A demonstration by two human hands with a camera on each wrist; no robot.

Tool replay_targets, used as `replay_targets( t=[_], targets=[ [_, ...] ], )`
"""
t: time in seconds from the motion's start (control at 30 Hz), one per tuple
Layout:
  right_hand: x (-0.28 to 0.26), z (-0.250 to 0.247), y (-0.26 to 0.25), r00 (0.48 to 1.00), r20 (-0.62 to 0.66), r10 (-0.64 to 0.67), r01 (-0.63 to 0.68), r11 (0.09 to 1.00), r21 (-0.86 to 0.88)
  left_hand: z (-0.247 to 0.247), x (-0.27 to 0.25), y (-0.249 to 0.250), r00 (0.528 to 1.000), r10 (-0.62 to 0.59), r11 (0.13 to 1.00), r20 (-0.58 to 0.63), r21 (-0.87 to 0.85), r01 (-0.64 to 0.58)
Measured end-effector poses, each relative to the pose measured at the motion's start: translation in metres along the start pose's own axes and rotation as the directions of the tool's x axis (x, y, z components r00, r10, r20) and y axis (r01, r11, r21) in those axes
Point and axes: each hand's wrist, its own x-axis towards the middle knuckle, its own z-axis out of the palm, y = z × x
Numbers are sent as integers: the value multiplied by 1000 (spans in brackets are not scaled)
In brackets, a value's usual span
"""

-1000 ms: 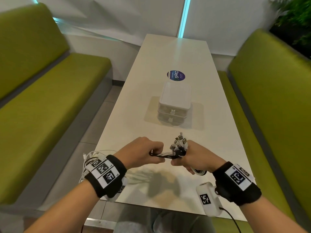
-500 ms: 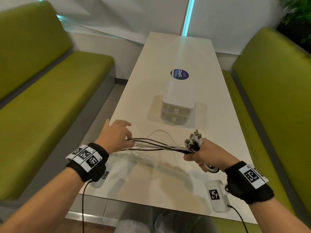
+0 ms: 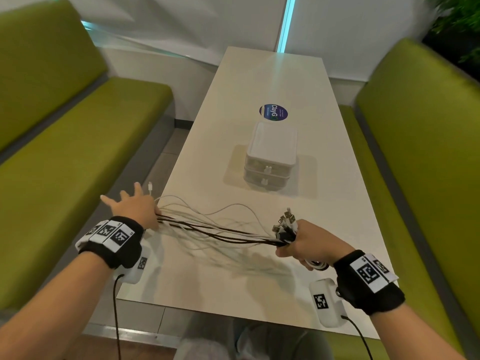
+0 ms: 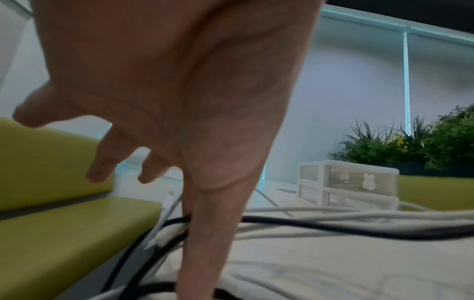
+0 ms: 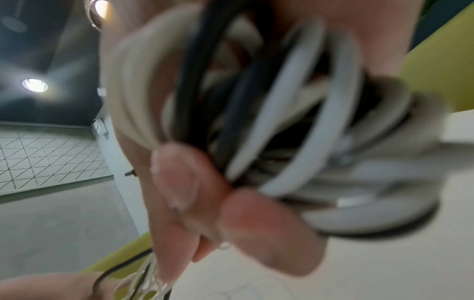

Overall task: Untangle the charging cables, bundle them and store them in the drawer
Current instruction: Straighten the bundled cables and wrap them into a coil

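Several white and black charging cables stretch across the near part of the white table, between my two hands. My right hand grips one end of the bunch in a fist, and the metal plugs stick up above it. The right wrist view shows looped cables pinched under my fingertips. My left hand is at the table's left edge with fingers spread straight. The cables pass round its thumb. A small white two-drawer unit, both drawers closed, stands mid-table.
Green benches run along both sides of the table. A round blue sticker lies behind the drawer unit. One white plug pokes out past my left hand over the table edge. Plants stand at the back right.
My left hand has let go of the bunch near my right hand, slid left along the cables and opened. The cables now lie drawn out between the hands.
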Motion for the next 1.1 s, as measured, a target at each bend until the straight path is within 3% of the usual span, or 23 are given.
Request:
replay_targets(
  t=[0.1, 0.2, 0.23, 0.3, 0.37, 0.4, 0.47, 0.57, 0.83, 0.93, 1.1],
  targets=[
    [6, 0, 0, 1000, -15, -13, 13, 1000, -19, -2, -7, 6, 998, 63, 998, -23, 2, -63],
    [13, -1, 4, 999, -31, -12, 11, 1000, -26, -12, -20, 24, 944, 302, 943, -135, -102, -317],
    [15, 0, 4, 999, -34, -16, 15, 1000, -20, -15, -27, 33, 896, 383, 890, -224, -171, -423],
    [17, 3, 2, 999, -43, -32, 32, 999, -14, -18, -43, 58, 737, 526, 692, -425, -289, -661],
    [18, 4, 1, 996, -66, -55, 53, 998, -20, -15, -56, 87, 588, 649, 502, -483, -309, -808],
    [18, 3, 1, 994, -89, -68, 67, 998, -21, -11, -58, 100, 555, 701, 458, -448, -314, -832],
    [19, -1, 5, 986, -138, -97, 93, 995, -36, 1, -56, 119, 577, 762, 500, -294, -299, -813],
    [16, -4, 10, 980, -170, -105, 95, 993, -70, 20, -46, 125, 652, 747, 647, -126, -87, -758],
    [15, 0, 9, 980, -179, -90, 73, 993, -96, 31, -18, 122, 713, 584, 799, -388, 124, -588],
    [12, 0, 4, 979, -168, -116, 98, 989, -108, 29, -13, 126, 737, 482, 861, -474, 100, -498],
    [6, -8, 0, 980, -153, -127, 106, 985, -138, 31, 9, 96, 835, 299, 939, -461, -14, -344]
  ],
)
